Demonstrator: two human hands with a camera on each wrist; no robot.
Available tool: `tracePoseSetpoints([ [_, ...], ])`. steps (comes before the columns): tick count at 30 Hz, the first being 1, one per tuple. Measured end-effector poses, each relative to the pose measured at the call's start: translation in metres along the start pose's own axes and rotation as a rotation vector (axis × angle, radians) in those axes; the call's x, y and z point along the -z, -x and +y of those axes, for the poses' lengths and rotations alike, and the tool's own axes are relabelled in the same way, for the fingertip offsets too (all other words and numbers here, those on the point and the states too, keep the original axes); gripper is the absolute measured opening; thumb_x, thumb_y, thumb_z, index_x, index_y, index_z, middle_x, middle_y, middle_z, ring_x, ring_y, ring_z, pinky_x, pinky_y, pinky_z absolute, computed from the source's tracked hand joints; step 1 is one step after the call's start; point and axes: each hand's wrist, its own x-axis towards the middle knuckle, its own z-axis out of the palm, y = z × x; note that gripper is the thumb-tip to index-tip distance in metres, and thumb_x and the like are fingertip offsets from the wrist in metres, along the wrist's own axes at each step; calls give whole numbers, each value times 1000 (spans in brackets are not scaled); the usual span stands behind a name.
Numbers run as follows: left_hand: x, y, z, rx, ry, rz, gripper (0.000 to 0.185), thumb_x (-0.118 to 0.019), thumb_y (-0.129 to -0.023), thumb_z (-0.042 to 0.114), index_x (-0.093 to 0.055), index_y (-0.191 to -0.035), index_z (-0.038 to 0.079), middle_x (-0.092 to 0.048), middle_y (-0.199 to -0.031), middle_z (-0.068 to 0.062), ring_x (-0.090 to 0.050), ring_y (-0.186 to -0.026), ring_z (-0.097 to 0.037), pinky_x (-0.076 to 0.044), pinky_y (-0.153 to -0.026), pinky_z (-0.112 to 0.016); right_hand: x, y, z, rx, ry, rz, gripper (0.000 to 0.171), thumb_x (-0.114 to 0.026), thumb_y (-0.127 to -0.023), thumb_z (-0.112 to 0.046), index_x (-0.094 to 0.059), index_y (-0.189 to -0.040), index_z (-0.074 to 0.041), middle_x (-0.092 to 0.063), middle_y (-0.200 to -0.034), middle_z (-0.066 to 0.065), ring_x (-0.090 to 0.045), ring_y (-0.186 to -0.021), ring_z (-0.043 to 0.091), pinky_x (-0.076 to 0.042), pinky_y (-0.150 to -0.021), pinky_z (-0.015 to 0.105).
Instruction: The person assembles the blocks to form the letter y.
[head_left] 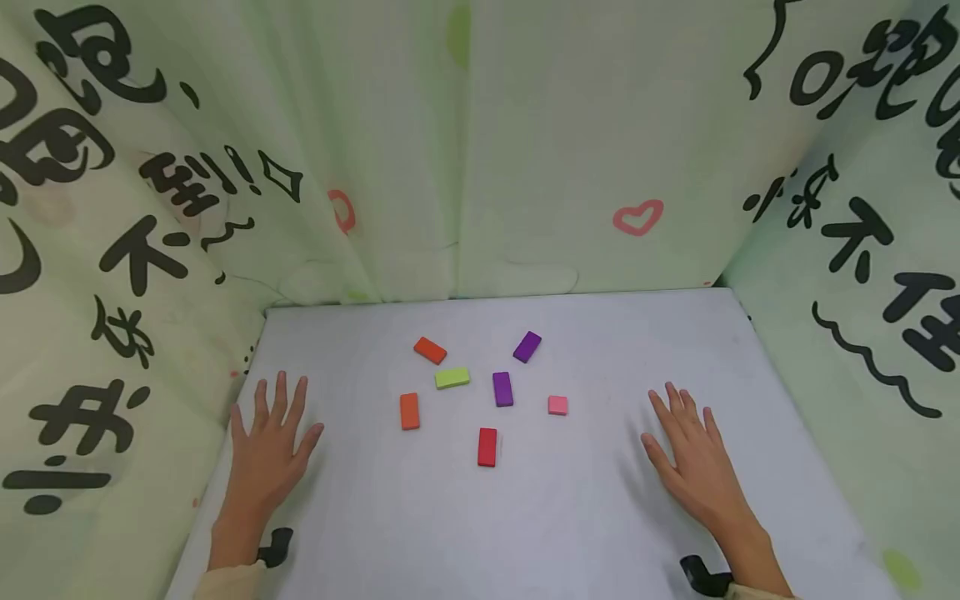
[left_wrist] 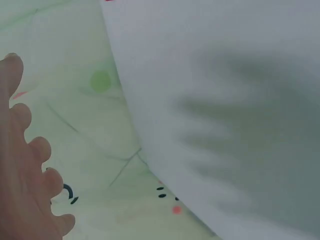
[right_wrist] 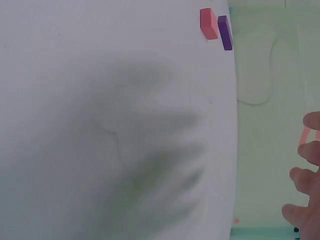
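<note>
My left hand (head_left: 268, 454) hovers over the left side of the white table, fingers straight and spread, holding nothing. On the right, my right hand (head_left: 693, 462) is held out the same way, palm down and bare. Between them lie several small blocks: two orange, with one orange block (head_left: 409, 411) nearest my left hand, a lime green block (head_left: 452, 378), a red block (head_left: 487, 447), an upright-lying purple block (head_left: 502, 389) and a tilted purple block (head_left: 527, 347). A small pink block (head_left: 557, 405) is closest to my right hand. Both wrist views show hand shadows on the tabletop.
The white tabletop (head_left: 375, 533) ends at a back edge against a pale green curtain (head_left: 540, 150) with black writing and pink hearts. Curtain walls also close in the left and right sides. A black strap piece (head_left: 277, 547) sits at my left wrist.
</note>
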Motion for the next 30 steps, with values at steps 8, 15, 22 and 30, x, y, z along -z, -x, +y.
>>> tracePoseSetpoints([
  [8,-16,-2,16,27,62,-19,73,-46,-100,48,-11,-159,24,-12,-167,-12,-9,-154,-38,-6,-115,-72,-9,-4,-11,43,-14,79,68,-64,-92,-29,-36,-153,-16,-33,-160,15,-25,-151,33,-7,-126,49],
  [15,-36,-4,27,78,160,53,67,-55,-98,39,-25,-157,24,-37,-158,-17,-39,-142,-38,-19,-114,-67,-26,-6,-19,114,-77,219,61,-68,-88,-21,-49,-145,-12,-50,-149,17,-41,-142,35,-17,-125,44],
  [22,-72,-17,41,175,407,157,65,-61,-96,24,-32,-154,23,-47,-152,-13,-51,-133,-35,-32,-111,-58,-45,-17,-40,127,-190,236,56,-70,-86,-15,-55,-140,-11,-56,-144,12,-47,-138,32,-23,-123,43],
  [30,-90,-29,56,256,547,102,56,-60,-95,14,-46,-148,25,-55,-145,-9,-50,-134,-31,-37,-110,-55,-79,-32,-91,155,-316,206,52,-70,-89,-16,-56,-139,-12,-57,-144,7,-49,-138,29,-30,-118,47],
])
